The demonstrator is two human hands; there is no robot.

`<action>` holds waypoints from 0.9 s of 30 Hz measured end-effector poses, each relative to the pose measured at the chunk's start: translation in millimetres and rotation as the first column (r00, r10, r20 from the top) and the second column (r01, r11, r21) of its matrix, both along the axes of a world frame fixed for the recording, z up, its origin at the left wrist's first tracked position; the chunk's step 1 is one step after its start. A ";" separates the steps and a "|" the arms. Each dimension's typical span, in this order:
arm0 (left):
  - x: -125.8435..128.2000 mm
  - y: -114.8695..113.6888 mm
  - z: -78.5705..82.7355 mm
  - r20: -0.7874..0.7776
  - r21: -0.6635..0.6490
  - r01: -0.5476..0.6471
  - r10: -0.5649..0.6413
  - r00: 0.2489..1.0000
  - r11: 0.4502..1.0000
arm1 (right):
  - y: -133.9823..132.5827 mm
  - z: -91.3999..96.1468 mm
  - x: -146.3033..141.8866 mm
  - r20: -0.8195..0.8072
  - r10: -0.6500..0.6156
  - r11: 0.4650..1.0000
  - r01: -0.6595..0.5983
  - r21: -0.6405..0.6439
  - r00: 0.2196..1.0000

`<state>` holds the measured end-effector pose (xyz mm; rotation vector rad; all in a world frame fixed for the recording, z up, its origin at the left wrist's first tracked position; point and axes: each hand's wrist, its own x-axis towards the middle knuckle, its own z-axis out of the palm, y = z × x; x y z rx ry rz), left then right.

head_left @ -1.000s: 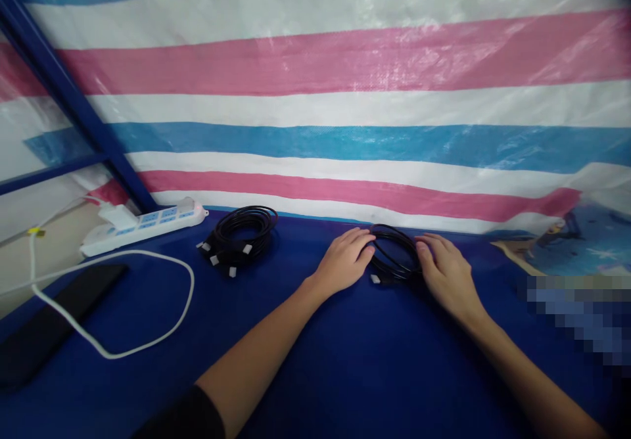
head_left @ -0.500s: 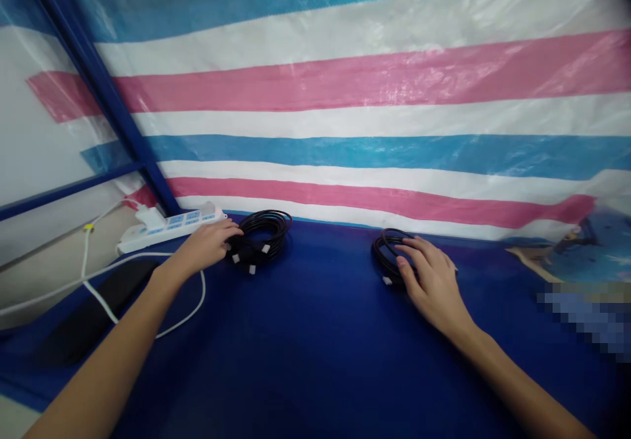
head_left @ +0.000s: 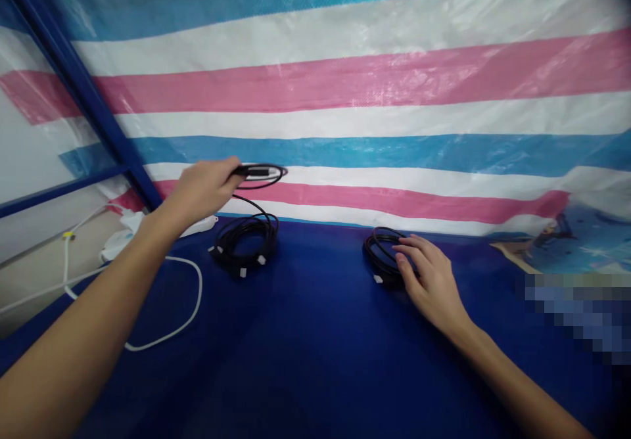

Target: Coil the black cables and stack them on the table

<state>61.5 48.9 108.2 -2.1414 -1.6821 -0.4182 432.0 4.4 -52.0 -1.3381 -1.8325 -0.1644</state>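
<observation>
Raised above the blue surface, my left hand (head_left: 210,186) is closed on a coiled black cable (head_left: 269,168), whose dark plug with a pale tip shows inside the loop. Below it lies a pile of coiled black cables (head_left: 269,245) with several pale connector ends; a strand runs up from this pile toward the held coil. On the right, my right hand (head_left: 431,278) rests with fingers spread at the edge of another black cable coil (head_left: 372,248). That coil has one pale connector at its front, and its right part is hidden under the fingers.
A white power strip (head_left: 200,225) with a plug stands at the back left, partly behind my left arm. A white cord (head_left: 197,294) loops over the blue tabletop (head_left: 305,340). Behind hangs a striped plastic sheet (head_left: 345,120), beside a blue metal post (head_left: 98,110).
My left hand has risen from the left pile, lifting one black cable coil. My right hand stays at the right coil. The view has shifted slightly.
</observation>
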 end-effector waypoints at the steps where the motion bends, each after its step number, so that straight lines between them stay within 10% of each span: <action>1: 11.6 -6.0 12.2 0.021 0.047 -0.006 0.005 1.000 0.999 | -1.7 1.9 -2.3 -0.022 0.018 1.000 -0.018 -0.016 1.000; 8: 92.0 -47.6 49.9 0.457 0.090 0.251 -0.263 0.850 0.964 | -30.0 13.8 -29.4 -0.247 0.279 0.888 -0.347 -0.302 0.928; 11: 115.6 -51.2 25.4 0.709 -0.145 0.376 -0.169 0.685 0.915 | -43.6 19.0 -41.7 -0.473 0.387 0.730 -0.576 -0.366 0.791; 15: 125.4 -45.1 -38.2 0.902 -0.431 0.616 0.293 0.317 0.660 | -46.7 25.2 -47.1 -0.707 0.193 0.534 -0.677 -0.506 0.680; 17: 121.5 -42.2 -72.5 0.872 -0.442 0.642 0.468 0.144 0.627 | -41.7 27.6 -42.2 -0.678 0.094 0.566 -0.599 -0.567 0.729; 21: 109.6 -43.2 -125.6 0.825 -0.489 0.610 0.558 0.091 0.623 | -30.9 33.2 -24.1 -0.588 -0.069 0.674 -0.397 -0.623 0.806; 27: 110.4 -56.3 -143.7 0.858 -0.454 0.661 0.492 0.146 0.597 | -32.9 28.3 -27.1 -0.436 -0.014 0.693 -0.305 -0.653 0.900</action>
